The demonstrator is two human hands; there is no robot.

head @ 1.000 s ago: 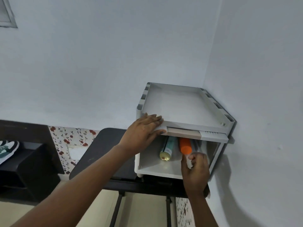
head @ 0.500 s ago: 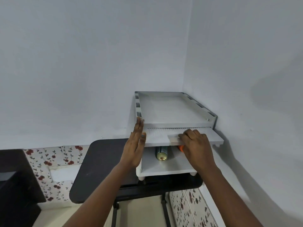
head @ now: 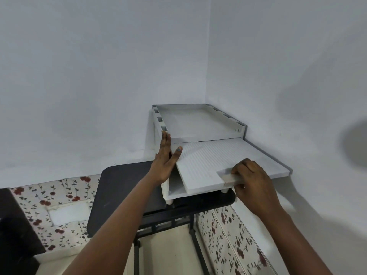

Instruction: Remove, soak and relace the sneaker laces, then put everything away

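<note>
Right grip [head: 253, 180]: fingers curled round the tan handle [head: 228, 178] of the ribbed door [head: 222, 163].
Left grip [head: 165, 161]: flat, fingers straight, pressing the storage box [head: 198, 124] side.
Box: on the black desk [head: 123, 187], in the wall corner.
Door: pulled out over the box front.

Home room corner, plain white walls [head: 99, 76], floral mattress [head: 59, 197], black table [head: 123, 187]

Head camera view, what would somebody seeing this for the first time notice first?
Probably the grey storage box in the wall corner, standing on a small black table, with its ribbed door panel swung out over the front. The right hand grips the panel's beige handle at the near edge, while the left hand lies flat against the box's left side. Flowered fabric shows below the table.
</note>
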